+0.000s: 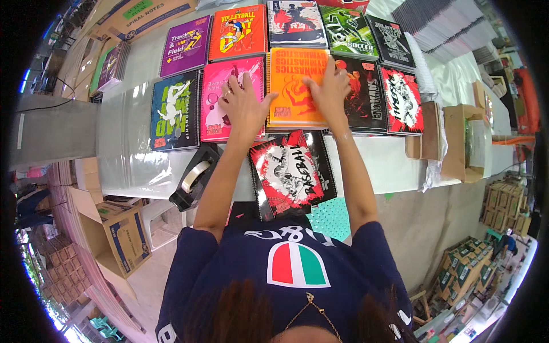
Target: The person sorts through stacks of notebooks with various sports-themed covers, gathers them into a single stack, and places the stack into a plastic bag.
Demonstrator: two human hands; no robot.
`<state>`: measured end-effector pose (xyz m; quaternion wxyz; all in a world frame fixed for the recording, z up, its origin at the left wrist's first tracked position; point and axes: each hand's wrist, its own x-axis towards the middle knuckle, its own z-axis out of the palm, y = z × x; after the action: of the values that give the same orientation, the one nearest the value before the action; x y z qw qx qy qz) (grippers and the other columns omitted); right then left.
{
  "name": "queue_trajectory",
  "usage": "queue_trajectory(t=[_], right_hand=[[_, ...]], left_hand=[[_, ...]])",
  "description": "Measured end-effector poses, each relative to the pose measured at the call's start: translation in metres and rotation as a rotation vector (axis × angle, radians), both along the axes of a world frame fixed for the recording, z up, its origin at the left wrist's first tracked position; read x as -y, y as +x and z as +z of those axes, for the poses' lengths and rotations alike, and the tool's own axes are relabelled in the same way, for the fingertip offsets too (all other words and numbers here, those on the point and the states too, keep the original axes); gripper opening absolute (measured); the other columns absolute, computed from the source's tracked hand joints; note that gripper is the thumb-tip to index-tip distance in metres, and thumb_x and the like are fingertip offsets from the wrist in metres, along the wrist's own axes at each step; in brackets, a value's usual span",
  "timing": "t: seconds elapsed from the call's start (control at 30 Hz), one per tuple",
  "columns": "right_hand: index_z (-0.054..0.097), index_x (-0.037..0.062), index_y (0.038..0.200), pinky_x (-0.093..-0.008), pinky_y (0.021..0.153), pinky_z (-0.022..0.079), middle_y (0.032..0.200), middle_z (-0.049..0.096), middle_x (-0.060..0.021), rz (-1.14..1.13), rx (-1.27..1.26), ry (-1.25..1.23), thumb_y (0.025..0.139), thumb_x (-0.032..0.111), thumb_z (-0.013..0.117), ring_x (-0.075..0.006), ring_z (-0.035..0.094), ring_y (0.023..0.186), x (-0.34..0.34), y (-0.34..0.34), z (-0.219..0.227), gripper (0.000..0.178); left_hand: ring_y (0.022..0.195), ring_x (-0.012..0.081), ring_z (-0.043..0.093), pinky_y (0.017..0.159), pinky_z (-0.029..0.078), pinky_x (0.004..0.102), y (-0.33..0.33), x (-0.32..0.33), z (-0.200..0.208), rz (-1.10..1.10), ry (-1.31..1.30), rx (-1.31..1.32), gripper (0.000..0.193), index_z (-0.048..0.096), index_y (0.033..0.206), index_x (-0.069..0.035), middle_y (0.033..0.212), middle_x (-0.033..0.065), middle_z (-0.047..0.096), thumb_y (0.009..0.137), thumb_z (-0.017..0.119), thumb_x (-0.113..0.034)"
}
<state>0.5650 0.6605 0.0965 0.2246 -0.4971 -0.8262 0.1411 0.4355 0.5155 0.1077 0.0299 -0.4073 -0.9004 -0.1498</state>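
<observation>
Rows of spiral notebooks lie on the plastic-covered table before me. My left hand (246, 107) rests with spread fingers on a pink notebook (214, 128), its thumb reaching to the spiral edge of an orange notebook (291, 66). Over the right side of that orange notebook lies my right hand (331, 90), fingers apart, with its other fingers near a black-and-red notebook (366, 108). Closer to me, a red-and-white notebook (291, 171) lies at a slant on darker ones at the table's front edge. Neither hand grips anything that I can see.
A black tape dispenser (195, 177) stands left of the slanted notebooks. Purple (186, 46), red-orange (237, 31) and green (349, 31) notebooks fill the far row. Tall stacks of sheets (446, 26) stand at the far right, an open carton (466, 143) at the right edge. Another carton (123, 240) sits lower left.
</observation>
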Motion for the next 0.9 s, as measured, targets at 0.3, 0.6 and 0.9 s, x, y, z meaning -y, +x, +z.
queue_trajectory(t=[0.3, 0.6, 0.9], right_hand=[[0.046, -0.0017, 0.127, -0.0363, 0.089, 0.046, 0.112, 0.060, -0.0229, 0.320, -0.374, 0.085, 0.078, 0.014, 0.072, -0.0309, 0.060, 0.103, -0.076, 0.028, 0.035, 0.057], [0.044, -0.0031, 0.130, -0.0306, 0.089, 0.047, 0.118, 0.058, -0.0134, 0.145, -0.882, -0.321, 0.089, 0.013, 0.064, -0.0189, 0.058, 0.105, 0.032, 0.141, 0.197, 0.049], [0.035, 0.0089, 0.143, -0.0319, 0.086, 0.048, 0.115, 0.051, -0.0097, 0.183, -0.346, -0.845, 0.084, 0.020, 0.070, -0.0177, 0.052, 0.104, 0.123, 0.156, 0.035, 0.070]], left_hand=[[0.090, 0.0422, 0.061, 0.077, 0.052, 0.0498, -0.001, 0.001, 0.009, -0.127, -0.009, 0.013, 0.050, 0.046, 0.123, 0.001, 0.104, 0.0266, 0.055, 0.077, 0.059, -0.015], [0.102, 0.0303, 0.061, 0.091, 0.047, 0.0431, 0.059, 0.123, 0.087, -0.991, 0.318, 0.341, 0.034, 0.061, 0.107, -0.006, 0.111, 0.0156, 0.063, 0.075, 0.053, 0.004], [0.113, 0.0355, 0.053, 0.098, 0.040, 0.0473, -0.060, 0.123, 0.019, -0.374, 0.157, 0.000, 0.043, 0.055, 0.122, -0.005, 0.120, 0.0203, 0.056, 0.082, 0.062, -0.021]])
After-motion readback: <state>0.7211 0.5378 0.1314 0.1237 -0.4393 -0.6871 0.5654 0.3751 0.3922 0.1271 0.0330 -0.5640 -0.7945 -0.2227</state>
